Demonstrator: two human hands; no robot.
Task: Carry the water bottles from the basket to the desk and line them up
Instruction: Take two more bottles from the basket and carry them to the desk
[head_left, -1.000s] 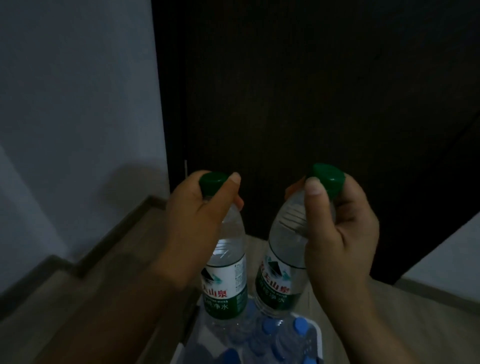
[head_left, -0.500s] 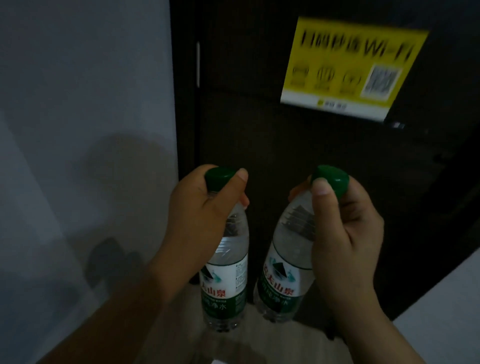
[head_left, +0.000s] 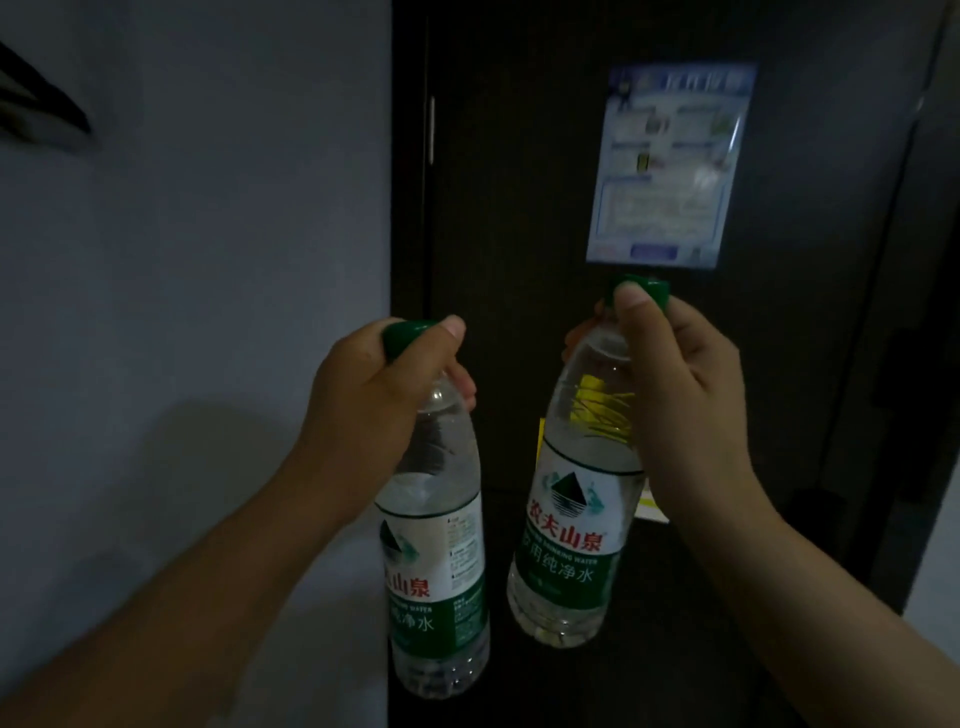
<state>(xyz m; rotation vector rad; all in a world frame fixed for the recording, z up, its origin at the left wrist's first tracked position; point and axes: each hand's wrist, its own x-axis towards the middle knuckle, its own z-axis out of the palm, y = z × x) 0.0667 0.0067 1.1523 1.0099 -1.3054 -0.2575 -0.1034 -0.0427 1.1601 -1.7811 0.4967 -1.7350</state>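
I hold two clear water bottles with green caps and green-and-white labels in the air before me. My left hand (head_left: 374, 410) grips the neck of the left bottle (head_left: 436, 566), which hangs nearly upright. My right hand (head_left: 680, 415) grips the neck and cap of the right bottle (head_left: 571, 530), which tilts with its base toward the left. The bottles hang side by side without touching. Neither the basket nor the desk is in view.
A dark door (head_left: 519, 208) fills the middle and right, with a blue-and-white notice (head_left: 670, 166) stuck on it and a yellow sticker (head_left: 652, 506) partly hidden behind the right bottle. A pale wall (head_left: 197, 260) stands on the left.
The view has tilted upward: the basket and floor have dropped out of sight, and the blue notice has come into view. Both hands keep their grip on the bottles.
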